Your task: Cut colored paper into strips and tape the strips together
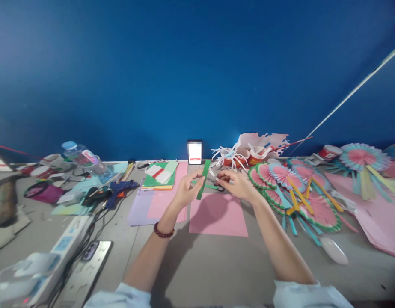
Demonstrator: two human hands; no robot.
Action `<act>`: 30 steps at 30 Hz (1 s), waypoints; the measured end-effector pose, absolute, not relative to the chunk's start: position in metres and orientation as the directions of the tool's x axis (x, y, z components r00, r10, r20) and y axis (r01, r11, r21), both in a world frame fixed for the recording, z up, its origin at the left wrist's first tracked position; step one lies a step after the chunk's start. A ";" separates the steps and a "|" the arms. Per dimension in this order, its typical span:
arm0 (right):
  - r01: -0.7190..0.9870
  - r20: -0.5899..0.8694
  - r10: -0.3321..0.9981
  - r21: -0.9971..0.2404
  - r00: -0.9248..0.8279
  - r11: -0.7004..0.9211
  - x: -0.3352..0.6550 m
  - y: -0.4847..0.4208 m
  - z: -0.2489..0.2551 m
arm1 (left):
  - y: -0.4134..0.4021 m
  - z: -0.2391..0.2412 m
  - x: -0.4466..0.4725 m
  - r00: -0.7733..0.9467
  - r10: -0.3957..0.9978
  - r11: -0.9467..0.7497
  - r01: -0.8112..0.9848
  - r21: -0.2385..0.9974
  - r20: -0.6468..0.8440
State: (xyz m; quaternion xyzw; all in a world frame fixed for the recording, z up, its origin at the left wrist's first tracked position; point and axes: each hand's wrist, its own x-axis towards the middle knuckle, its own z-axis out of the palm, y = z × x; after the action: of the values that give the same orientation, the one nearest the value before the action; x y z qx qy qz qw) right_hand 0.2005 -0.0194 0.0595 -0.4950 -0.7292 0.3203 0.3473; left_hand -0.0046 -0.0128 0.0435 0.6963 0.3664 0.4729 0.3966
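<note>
My left hand (186, 188) pinches a long green paper strip (203, 179) and holds it upright above the table. My right hand (237, 184) is closed round a pair of scissors (216, 185), whose blades meet the strip from the right. Both hands hover over a pink paper sheet (218, 220) lying flat on the grey table (197, 265). A dark bead bracelet sits on my left wrist.
Several pink and green pleated paper fans (296, 192) lie to the right. A stack of coloured paper (160, 175), a blue glue gun (120, 190), a water bottle (84, 160) and a phone (194, 152) stand at the back. A power strip (65, 244) and cables lie at the left.
</note>
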 end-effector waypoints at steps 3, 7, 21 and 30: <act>0.505 0.204 0.937 -0.799 -0.285 0.328 0.198 -0.019 0.059 | -0.016 0.042 -0.002 0.299 0.833 -0.547 0.321 0.773 0.465; 0.467 0.201 0.936 -0.824 -0.288 0.321 0.197 -0.019 0.056 | -0.018 0.042 0.000 0.383 0.726 -0.688 0.394 0.610 0.571; 0.379 0.221 0.951 -0.879 -0.217 0.291 0.193 -0.012 0.042 | -0.027 0.052 0.002 0.319 0.865 -0.459 0.186 0.869 0.388; 0.194 0.104 0.977 -0.971 -0.187 0.140 0.186 -0.007 0.033 | -0.022 0.060 -0.002 0.265 0.925 -0.263 -0.075 0.962 0.273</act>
State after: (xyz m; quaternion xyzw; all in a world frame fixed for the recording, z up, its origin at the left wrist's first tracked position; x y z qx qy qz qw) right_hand 0.1860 -0.0075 0.0328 -0.4711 -0.6211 0.4559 0.4295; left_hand -0.0018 -0.0223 0.0602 0.6181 0.3434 0.4993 0.5007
